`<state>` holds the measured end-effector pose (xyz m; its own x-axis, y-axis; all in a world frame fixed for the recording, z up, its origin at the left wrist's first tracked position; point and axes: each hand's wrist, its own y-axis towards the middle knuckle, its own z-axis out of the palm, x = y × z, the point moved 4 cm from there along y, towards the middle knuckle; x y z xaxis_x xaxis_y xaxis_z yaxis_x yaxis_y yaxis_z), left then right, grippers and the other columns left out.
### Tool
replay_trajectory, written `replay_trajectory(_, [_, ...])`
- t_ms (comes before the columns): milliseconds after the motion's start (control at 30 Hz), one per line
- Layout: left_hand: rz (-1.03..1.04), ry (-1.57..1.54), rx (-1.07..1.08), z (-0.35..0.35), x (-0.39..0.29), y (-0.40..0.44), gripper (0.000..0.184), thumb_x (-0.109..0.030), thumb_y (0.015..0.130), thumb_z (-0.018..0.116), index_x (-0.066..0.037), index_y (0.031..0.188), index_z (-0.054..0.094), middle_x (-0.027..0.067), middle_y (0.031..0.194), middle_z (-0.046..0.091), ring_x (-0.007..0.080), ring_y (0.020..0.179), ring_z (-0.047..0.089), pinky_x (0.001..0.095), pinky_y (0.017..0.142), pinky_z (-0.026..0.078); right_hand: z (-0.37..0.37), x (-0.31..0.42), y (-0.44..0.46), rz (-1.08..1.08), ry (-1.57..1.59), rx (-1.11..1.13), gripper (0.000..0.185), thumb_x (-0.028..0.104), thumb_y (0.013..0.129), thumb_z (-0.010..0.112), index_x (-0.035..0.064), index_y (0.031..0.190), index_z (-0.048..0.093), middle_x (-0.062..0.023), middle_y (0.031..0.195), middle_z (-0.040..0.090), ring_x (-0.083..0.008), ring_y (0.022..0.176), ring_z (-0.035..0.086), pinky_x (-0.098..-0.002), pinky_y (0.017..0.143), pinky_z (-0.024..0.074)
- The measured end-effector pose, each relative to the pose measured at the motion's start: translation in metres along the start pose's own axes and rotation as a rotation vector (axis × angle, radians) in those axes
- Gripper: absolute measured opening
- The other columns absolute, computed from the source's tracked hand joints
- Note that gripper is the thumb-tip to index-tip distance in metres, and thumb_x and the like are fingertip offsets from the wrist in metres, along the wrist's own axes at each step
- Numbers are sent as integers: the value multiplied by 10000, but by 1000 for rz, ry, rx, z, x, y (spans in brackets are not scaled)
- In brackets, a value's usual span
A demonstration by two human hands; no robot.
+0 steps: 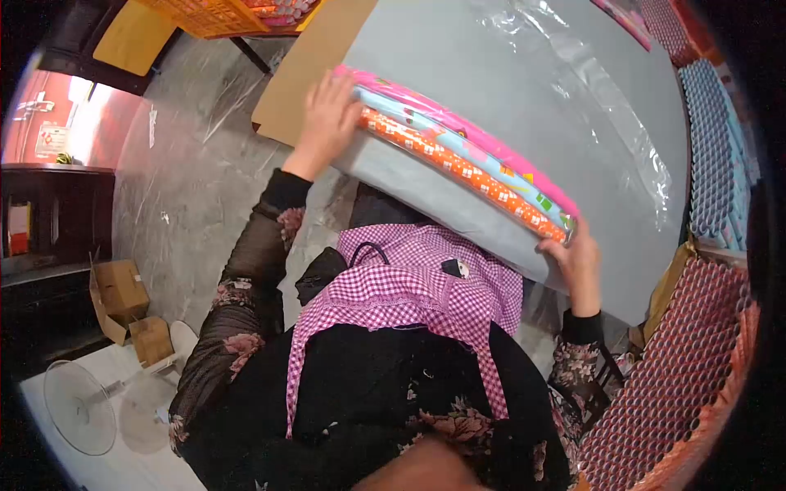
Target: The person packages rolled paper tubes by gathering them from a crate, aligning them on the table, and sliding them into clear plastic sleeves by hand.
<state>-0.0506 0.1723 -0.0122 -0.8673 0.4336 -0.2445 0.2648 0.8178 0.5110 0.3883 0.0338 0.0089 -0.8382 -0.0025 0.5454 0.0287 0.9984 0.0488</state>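
Observation:
Three rolls of patterned wrapping paper lie side by side on a grey tabletop (426, 49): a pink roll (491, 147) at the far side, a light blue roll (458, 143) in the middle, and an orange roll (458, 166) nearest me. My left hand (330, 117) is closed around their left ends. At the right ends, my right hand (575, 255) grips with the thumb on the near side and the fingers behind. A clear plastic film (606, 106) is spread on the table beyond the rolls.
Stacks of rolls stand on the right, light blue ones (711, 147) and red ones (671, 360). A yellow crate (196, 18) is at the upper left. Cardboard boxes (123, 290) and a stand fan (82, 405) are at the lower left.

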Motion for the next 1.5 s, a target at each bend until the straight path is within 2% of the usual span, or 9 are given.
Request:
replay_trajectory(233, [306, -19, 200, 14, -115, -9, 702, -344, 796, 730, -96, 1393, 458, 111, 1491, 420, 365, 1407, 337, 571, 1140, 221, -3, -1, -4, 134, -105, 187, 645, 414, 691, 834, -14, 1115, 605, -259, 861, 658, -418, 805, 655, -441, 658, 497])
replay_trajectory(533, [491, -27, 209, 50, -155, 25, 776, -362, 664, 801, -129, 1337, 492, 75, 1326, 512, 312, 1327, 419, 579, 1120, 255, -5, -2, -12, -121, -100, 263, 751, 504, 693, 792, -6, 1178, 531, -250, 794, 630, -465, 749, 612, -484, 618, 476])
replay_trajectory(767, [485, -6, 172, 52, -149, 31, 740, -402, 702, 784, -137, 1332, 498, 73, 1350, 515, 317, 1337, 415, 582, 1136, 240, 3, -14, -25, -161, -279, 298, 307, 131, 817, 699, 0, 1064, 572, -216, 715, 621, -408, 659, 622, -462, 555, 459])
replay_trajectory(833, [470, -41, 141, 45, -147, 32, 721, -358, 682, 781, -130, 1317, 524, 88, 1399, 492, 312, 1358, 408, 587, 1123, 265, 3, -8, -28, 19, -102, 404, 236, 156, 867, 658, -31, 998, 598, -234, 757, 654, -406, 721, 649, -479, 596, 485])
replay_trajectory(900, [421, -71, 28, 34, -147, 37, 720, -382, 711, 758, -136, 1344, 516, 97, 1451, 457, 324, 1365, 400, 579, 1124, 260, -1, -1, -28, 10, 50, 341, 221, 177, 890, 637, -44, 907, 624, -212, 643, 603, -311, 591, 636, -429, 541, 452])
replay_trajectory(1000, [432, -100, 0, 28, -162, 42, 696, -447, 766, 707, -132, 1356, 513, 94, 1479, 432, 324, 1383, 378, 566, 1138, 232, 16, -12, -38, 362, 453, 665, 325, 262, 913, 621, -53, 849, 670, -38, 607, 533, -81, 543, 462, -304, 481, 349])
replay_trajectory(1100, [473, -145, 8, 33, -180, 41, 625, -473, 826, 643, -115, 1329, 542, 90, 1453, 459, 315, 1397, 362, 563, 1163, 179, 18, 15, -45, 489, 685, 705, 275, 263, 937, 575, 12, 849, 644, 40, 601, 492, -81, 483, 412, -263, 465, 305])
replay_trajectory(1267, [499, -307, 85, 39, -194, 30, 537, -441, 890, 583, -74, 1283, 578, 110, 1429, 484, 322, 1408, 346, 569, 1168, 161, 36, 24, -59, 687, 1200, 800, 445, 448, 921, 638, 8, 872, 593, 49, 545, 383, -59, 420, 325, -229, 385, 245])
replay_trajectory(1500, [567, -264, 143, 42, -197, 22, 523, -462, 877, 593, -70, 1223, 599, 114, 1383, 516, 312, 1385, 371, 553, 1162, 191, 51, 26, -67, 722, 1400, 815, 482, 477, 949, 594, -4, 922, 586, 89, 549, 304, -31, 429, 274, -209, 403, 220])
